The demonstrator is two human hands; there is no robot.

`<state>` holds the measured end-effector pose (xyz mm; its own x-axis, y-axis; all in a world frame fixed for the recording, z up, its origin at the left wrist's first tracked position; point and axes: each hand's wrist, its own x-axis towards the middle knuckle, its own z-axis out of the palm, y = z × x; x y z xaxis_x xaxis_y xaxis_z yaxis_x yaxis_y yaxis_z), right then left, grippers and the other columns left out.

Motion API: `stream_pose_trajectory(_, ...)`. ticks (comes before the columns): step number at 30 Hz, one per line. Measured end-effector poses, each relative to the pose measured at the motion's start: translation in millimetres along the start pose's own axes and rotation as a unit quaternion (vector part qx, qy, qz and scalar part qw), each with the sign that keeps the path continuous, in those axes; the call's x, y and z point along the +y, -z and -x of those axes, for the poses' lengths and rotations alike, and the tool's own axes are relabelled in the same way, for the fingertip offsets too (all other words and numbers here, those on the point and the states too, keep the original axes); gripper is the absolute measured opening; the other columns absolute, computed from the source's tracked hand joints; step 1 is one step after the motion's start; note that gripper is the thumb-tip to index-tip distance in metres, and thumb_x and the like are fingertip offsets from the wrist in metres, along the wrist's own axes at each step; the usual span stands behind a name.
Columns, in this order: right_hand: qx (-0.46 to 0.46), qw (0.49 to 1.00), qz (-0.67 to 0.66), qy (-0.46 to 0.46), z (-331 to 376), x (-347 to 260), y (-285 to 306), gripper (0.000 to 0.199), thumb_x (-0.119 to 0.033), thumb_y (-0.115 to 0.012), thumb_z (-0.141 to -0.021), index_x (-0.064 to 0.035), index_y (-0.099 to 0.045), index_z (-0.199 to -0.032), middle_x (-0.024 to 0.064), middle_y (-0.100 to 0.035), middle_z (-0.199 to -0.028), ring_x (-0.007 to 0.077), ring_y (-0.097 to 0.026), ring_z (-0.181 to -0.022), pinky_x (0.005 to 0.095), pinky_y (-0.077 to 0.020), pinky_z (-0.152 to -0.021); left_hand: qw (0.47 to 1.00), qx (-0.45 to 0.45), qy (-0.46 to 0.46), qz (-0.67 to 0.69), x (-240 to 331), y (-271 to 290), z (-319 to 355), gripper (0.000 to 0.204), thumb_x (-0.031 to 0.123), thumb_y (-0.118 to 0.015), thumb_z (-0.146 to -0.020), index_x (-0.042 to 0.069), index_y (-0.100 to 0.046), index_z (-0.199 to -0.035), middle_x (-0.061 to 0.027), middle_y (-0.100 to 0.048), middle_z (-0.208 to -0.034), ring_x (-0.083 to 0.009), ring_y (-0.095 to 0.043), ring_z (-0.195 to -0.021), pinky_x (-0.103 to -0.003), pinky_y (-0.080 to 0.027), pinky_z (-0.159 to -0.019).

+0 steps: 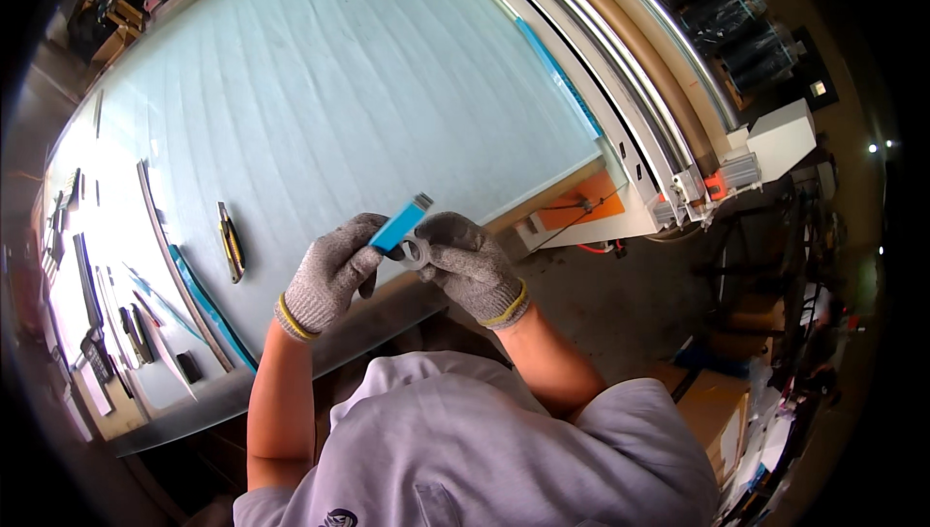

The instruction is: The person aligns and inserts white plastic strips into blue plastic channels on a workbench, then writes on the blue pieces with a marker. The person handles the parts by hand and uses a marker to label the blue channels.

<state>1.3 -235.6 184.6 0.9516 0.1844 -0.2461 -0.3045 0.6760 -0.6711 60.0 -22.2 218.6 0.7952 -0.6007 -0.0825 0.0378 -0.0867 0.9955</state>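
Note:
Both my hands wear grey knit gloves with yellow cuffs and meet over the near edge of the large table. My left hand point(337, 270) is closed on a small flat blue box point(398, 227) with a grey ridged end, tilted up to the right. In my right hand point(472, 265), the fingers pinch a pale, translucent ring point(416, 254), which looks like a small roll of tape. The ring sits right beside the box; whether they touch is unclear. A yellow-and-black utility knife point(231, 244) lies on the table left of my hands.
The table point(339, 91) has a pale blue-green, slightly rippled covering. At its left lie a blue strip point(208, 304), a long metal bar point(174, 256) and several tools. A roller machine point(620, 62) runs along the right side. Cardboard boxes point(712, 411) stand at the lower right.

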Motion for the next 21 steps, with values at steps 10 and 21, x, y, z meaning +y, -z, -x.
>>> stream_pose_trajectory(10, -0.051, 0.996, -0.056, 0.04, 25, 27, -56, 0.012, -0.007, -0.066, -0.097, -0.005, -0.063, -0.108, 0.0065, -0.069, -0.094, 0.0112, -0.059, -0.068, 0.0249, -0.0485, -0.062, 0.998, 0.053, -0.026, -0.02, 20, 17, 56, 0.044, 0.036, -0.056, -0.104, -0.005, -0.065, -0.117, -0.006, -0.068, -0.096, -0.0085, -0.057, -0.064, -0.024, -0.047, -0.058)
stream_pose_trajectory(21, 0.042, 0.827, 0.475, 0.299, 42, 53, -113, 0.018, 0.005, -0.069, -0.09, -0.0016, -0.071, -0.107, 0.0034, -0.072, -0.091, 0.0079, -0.066, -0.078, 0.0244, -0.0531, -0.072, 0.971, 0.078, 0.055, -0.218, 31, 22, 101, 0.023, 0.02, -0.057, -0.102, 0.0, -0.067, -0.105, -0.019, -0.07, -0.082, -0.0373, -0.069, -0.077, -0.043, -0.054, -0.072)
